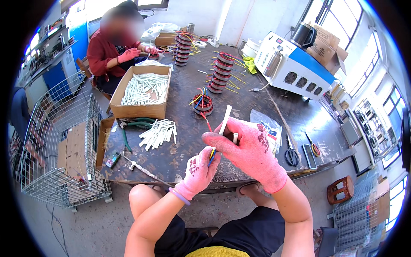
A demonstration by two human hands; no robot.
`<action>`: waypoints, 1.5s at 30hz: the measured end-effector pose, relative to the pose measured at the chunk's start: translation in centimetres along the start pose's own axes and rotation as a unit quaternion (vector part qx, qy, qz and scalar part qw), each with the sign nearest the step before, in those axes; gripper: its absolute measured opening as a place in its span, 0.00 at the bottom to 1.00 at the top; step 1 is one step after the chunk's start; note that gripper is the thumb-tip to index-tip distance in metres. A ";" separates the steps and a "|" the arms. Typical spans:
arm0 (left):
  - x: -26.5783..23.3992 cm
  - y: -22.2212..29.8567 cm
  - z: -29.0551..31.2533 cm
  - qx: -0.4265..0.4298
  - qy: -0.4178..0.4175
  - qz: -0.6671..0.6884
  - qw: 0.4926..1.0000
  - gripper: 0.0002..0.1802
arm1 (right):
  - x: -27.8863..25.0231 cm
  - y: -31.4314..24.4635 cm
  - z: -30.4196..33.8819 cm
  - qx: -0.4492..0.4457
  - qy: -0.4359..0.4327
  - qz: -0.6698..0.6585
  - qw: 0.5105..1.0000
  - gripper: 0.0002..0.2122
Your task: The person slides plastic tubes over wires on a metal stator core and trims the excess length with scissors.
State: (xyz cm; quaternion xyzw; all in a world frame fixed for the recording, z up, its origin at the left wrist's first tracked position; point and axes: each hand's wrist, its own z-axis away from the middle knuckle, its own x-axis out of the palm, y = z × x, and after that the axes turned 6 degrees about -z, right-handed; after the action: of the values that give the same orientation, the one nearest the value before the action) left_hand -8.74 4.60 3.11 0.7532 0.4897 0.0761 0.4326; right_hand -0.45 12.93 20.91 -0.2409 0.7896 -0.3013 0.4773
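Observation:
My left hand [198, 170], in a pink glove with a purple band at the wrist, is closed on thin blue and yellow wires [211, 156]. My gloved right hand [255, 144] is closed around white sleeve tubes; one long tube [225, 120] sticks up past the thumb, and a shorter tube end [235, 137] shows by the fingers. Both hands nearly touch above the table's near edge. Just beyond them a ring-shaped motor stator [202, 104] with red windings lies on the table. A red lead [209, 125] runs from it toward my hands; its end is hidden.
A cardboard box [139, 112] holds many white tubes; a loose tube pile [158, 134] lies nearer. Stacked stators [221, 73] stand farther back. Scissors [291, 156] and a phone [309, 156] lie right, below a white-blue machine [289, 64]. A co-worker [102, 55] sits far left.

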 end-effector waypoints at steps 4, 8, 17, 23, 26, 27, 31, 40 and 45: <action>-0.3 0.3 -0.2 -0.004 -0.002 -0.010 1.000 0.11 | -0.2 -0.2 0.2 -0.005 -0.011 0.043 0.999 0.14; -0.3 -1.0 0.4 0.013 -0.014 -0.046 0.999 0.12 | 0.2 -0.1 0.4 -0.047 -0.028 0.071 0.996 0.14; -0.5 0.1 -0.6 0.018 -0.040 0.019 0.999 0.30 | 2.1 4.6 3.3 -0.076 -0.066 0.045 0.994 0.07; -3.5 0.5 -1.7 -0.129 -0.149 0.161 0.967 0.37 | 1.8 7.1 4.6 0.060 0.004 -0.013 0.998 0.08; -4.1 1.0 -1.4 -0.179 -0.130 0.274 0.936 0.21 | 2.3 8.6 5.2 0.057 -0.050 0.025 0.997 0.09; -4.2 1.0 -1.2 -0.184 -0.123 0.281 0.934 0.18 | 3.0 9.5 5.5 0.049 -0.069 0.040 0.996 0.09; -2.9 0.6 -1.3 -0.076 -0.107 0.178 0.975 0.15 | 4.8 12.2 6.8 0.048 -0.075 0.035 0.995 0.10; -0.6 1.8 -2.9 -0.090 -0.078 0.148 0.982 0.08 | 5.8 14.5 7.1 0.045 -0.046 0.015 0.998 0.09; 0.1 1.7 -3.7 -0.135 -0.093 0.161 0.973 0.08 | 7.2 17.3 7.6 0.074 -0.059 0.014 0.995 0.09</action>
State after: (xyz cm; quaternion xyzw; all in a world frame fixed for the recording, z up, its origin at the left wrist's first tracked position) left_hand -9.52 6.51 6.62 0.7608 0.3042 0.1395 0.5560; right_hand 1.65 18.41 1.51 -0.2114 0.7389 -0.3372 0.5437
